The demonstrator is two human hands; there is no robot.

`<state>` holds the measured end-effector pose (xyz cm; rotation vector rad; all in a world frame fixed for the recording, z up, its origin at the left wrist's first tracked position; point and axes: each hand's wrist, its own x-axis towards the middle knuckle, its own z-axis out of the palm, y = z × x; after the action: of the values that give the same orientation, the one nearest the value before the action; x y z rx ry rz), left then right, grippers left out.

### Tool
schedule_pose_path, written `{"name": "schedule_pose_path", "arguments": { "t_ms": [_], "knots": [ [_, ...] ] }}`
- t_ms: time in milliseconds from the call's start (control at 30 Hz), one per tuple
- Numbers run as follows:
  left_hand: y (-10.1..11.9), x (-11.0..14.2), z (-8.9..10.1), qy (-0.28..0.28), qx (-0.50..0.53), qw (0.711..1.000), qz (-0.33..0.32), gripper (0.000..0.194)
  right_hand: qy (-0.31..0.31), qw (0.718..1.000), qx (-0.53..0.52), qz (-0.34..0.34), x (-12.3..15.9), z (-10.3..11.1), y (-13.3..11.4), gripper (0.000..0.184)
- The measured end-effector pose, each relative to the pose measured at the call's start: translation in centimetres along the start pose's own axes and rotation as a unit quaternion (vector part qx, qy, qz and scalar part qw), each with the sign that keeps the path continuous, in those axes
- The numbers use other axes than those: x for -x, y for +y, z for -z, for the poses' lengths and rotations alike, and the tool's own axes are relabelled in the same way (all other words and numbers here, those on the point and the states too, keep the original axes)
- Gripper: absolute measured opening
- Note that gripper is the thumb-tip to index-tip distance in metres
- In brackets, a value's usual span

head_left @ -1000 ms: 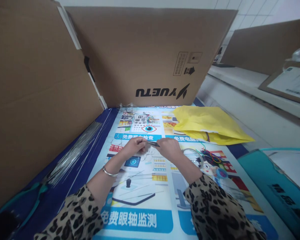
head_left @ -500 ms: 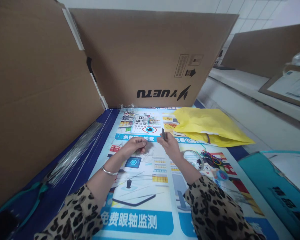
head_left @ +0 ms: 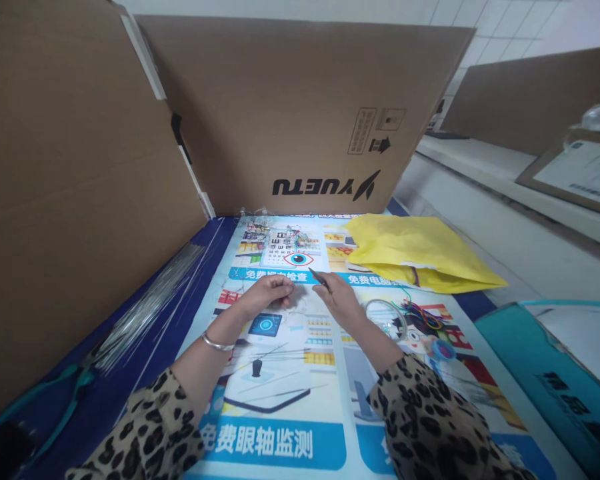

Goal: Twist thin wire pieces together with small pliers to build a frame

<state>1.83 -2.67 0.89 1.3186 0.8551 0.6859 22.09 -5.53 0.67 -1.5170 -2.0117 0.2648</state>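
Observation:
My left hand (head_left: 270, 292) is closed in a pinch above the printed sheet (head_left: 325, 393). Whatever lies between its fingertips is too fine to make out; faint thin lines show just below them. Facing it from the right, my right hand (head_left: 341, 299) is wrapped round a small dark pointed tool (head_left: 316, 275), its tip directed up and left towards the left fingertips. The two hands are a short way apart. Several thin straight wires (head_left: 275, 353) lie on the sheet beneath. A clear round container (head_left: 403, 320) sits beside my right wrist, near coloured cords (head_left: 425, 315).
Cardboard panels (head_left: 300, 100) stand at the back and left. A bundle of wires (head_left: 145, 303) and teal-handled pliers (head_left: 75, 400) lie on the left. Small wire pieces (head_left: 255, 223) are at the back. A yellow bag (head_left: 415, 243) and a teal box (head_left: 545, 380) are on the right.
The dark tool in my right hand has tipped from upright to slanting left, its point nearer my left hand. My left hand has hardly moved.

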Motion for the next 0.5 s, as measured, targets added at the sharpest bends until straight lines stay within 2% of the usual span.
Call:
{"name": "schedule_pose_path", "arguments": {
  "t_ms": [133, 300, 500],
  "knots": [
    [0.1, 0.0, 0.0, -0.006, -0.002, 1.000, -0.004, 0.027, -0.023, 0.989, 0.130, 0.065, -0.2, 1.3, -0.2, 0.040],
    [0.6, 0.1, -0.2, -0.002, -0.047, 0.999, -0.003, 0.024, -0.044, 0.954, 0.269, 0.121, -0.2, 3.5, -1.5, 0.043],
    [0.5, 0.0, -0.6, -0.008, -0.104, 0.994, -0.019, 0.022, -0.042, 0.926, 0.338, 0.162, -0.2, 5.2, -3.1, 0.029]
  ]
}}
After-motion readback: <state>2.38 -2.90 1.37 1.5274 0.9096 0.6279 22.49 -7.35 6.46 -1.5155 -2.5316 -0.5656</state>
